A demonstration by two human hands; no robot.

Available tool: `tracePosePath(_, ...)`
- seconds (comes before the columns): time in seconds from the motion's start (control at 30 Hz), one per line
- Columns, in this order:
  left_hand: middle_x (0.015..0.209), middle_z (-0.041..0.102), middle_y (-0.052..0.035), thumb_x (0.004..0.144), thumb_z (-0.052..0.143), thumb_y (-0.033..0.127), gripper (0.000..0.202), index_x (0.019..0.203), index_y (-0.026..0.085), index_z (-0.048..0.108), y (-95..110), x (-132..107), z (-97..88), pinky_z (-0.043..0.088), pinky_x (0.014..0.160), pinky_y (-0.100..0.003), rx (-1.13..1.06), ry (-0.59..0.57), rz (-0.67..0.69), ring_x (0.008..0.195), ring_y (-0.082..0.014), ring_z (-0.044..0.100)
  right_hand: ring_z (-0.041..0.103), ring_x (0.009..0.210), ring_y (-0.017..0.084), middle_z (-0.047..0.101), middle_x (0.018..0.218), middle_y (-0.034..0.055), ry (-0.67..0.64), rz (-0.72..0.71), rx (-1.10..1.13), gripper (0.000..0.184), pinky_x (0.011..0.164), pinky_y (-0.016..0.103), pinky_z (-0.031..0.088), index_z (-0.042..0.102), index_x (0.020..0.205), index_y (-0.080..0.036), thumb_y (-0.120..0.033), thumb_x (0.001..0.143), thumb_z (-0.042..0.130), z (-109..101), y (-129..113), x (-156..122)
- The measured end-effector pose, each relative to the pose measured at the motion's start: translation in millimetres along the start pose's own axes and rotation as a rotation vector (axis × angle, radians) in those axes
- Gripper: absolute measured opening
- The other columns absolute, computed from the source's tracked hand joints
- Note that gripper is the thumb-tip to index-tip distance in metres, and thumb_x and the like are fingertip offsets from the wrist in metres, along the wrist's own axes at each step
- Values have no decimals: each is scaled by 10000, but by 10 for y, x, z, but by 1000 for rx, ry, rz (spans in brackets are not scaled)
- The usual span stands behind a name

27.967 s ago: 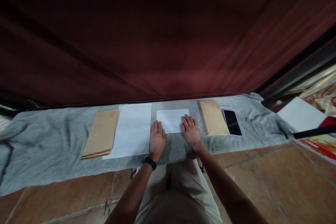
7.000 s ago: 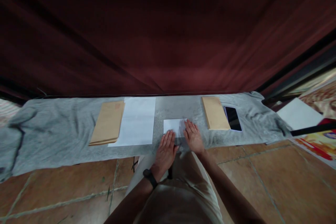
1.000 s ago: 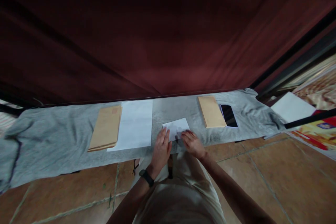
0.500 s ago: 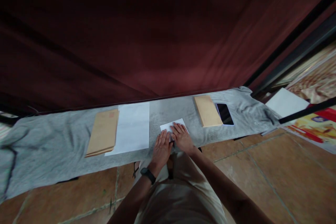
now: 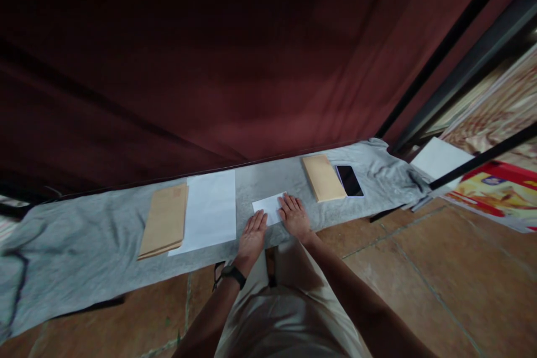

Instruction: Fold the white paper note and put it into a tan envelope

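A small folded piece of white paper [image 5: 269, 207] lies on the grey cloth in front of me. My left hand [image 5: 253, 233] rests flat on its left end, fingers stretched out, a dark watch on the wrist. Across the right end of the paper my right hand [image 5: 295, 216] lies flat too, its fingers slightly spread. Left of my hands are larger white sheets [image 5: 212, 210], partly covered by a stack of brown envelopes [image 5: 164, 218].
The grey cloth [image 5: 92, 235] covers a narrow bench beside a dark red curtain [image 5: 235, 67]. To the right lie another brown envelope stack [image 5: 323, 178] and a phone [image 5: 349, 180]. A black metal bar [image 5: 482, 162] and a printed box [image 5: 499, 193] stand at far right.
My hands have moved apart, from close together on the paper to its two ends, uncovering its middle. The view has shifted slightly.
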State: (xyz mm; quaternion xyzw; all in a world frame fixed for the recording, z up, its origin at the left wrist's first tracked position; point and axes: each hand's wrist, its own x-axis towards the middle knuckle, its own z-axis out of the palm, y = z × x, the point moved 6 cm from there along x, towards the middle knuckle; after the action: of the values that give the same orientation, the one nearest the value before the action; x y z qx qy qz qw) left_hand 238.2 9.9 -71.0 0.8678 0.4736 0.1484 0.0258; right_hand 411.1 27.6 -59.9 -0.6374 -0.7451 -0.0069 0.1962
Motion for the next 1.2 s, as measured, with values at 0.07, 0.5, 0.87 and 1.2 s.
tracePosePath(0.07,1536,509,-112,954,366,92,526,1461,177,480,-3,-1,16,396,1195,-431,14,12,-10,1464,-195,414,463,1422,280,491,1537,149,16,-6,-11,461,1169,498,336,511,1475,-170,-324,1046,440,-6,1,3)
tracePosePath(0.5,1496,545,-147,888,364,-4,579,1437,127,498,1,-48,-3,420,1188,-464,-37,62,-16,1453,-224,431,452,1424,319,473,1551,154,60,49,34,479,1178,560,313,487,1494,-172,-327,1044,434,-14,-2,-65)
tracePosePath(0.87,1559,454,-190,995,344,198,531,1505,82,432,106,274,-19,341,1203,-550,-28,93,-155,1506,-301,327,419,1458,262,466,1561,131,-75,-64,95,495,1214,503,312,458,1516,-169,-319,1053,370,150,-363,155)
tracePosePath(1.2,1608,351,-221,1006,384,327,622,1561,53,317,80,168,-48,321,1204,-565,-79,123,-219,1521,-320,291,393,1464,308,427,1580,166,-7,31,49,552,1201,537,274,399,1547,-154,-392,1048,413,62,9,10)
